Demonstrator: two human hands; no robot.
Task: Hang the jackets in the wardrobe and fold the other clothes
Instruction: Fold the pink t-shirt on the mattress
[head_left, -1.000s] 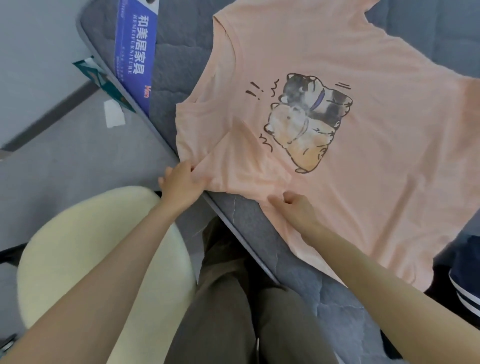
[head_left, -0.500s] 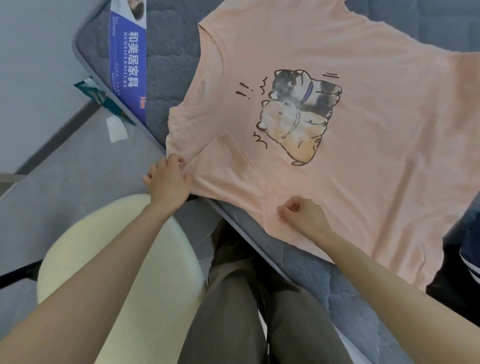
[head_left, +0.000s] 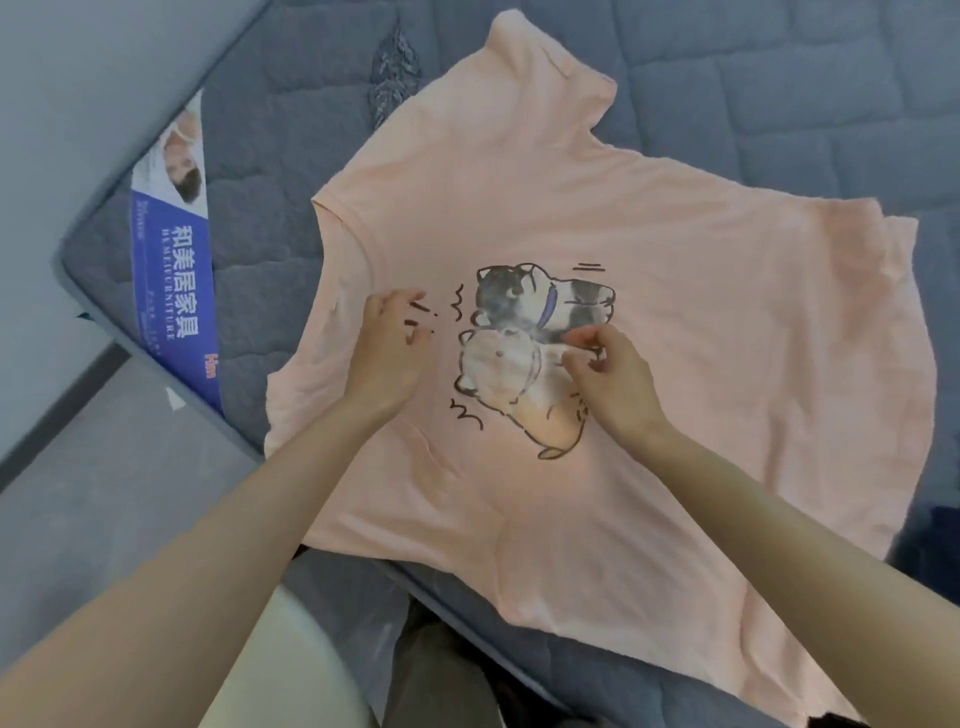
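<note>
Looking down, I see the shirt (head_left: 675, 291) spread flat on the mattress (head_left: 291, 130), my right hand (head_left: 613, 379) pinching its cloth at the print (head_left: 498, 296), my left hand (head_left: 387, 358) curled on it nearby, though whether it holds cloth I cannot tell.

Left hand (head_left: 387, 353) and right hand (head_left: 610, 379) outstretched, fingers (head_left: 385, 304) curled.

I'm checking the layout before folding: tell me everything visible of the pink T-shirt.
The pink T-shirt looks like thin, soft knit, short-sleeved, spread front-up with light wrinkles on the grey quilted mattress, one side overhanging the near edge. A cartoon print of two stacked animals sits on the chest. The right hand pinches fabric at the print; the left hand rests beside it, its grip unclear.
</note>
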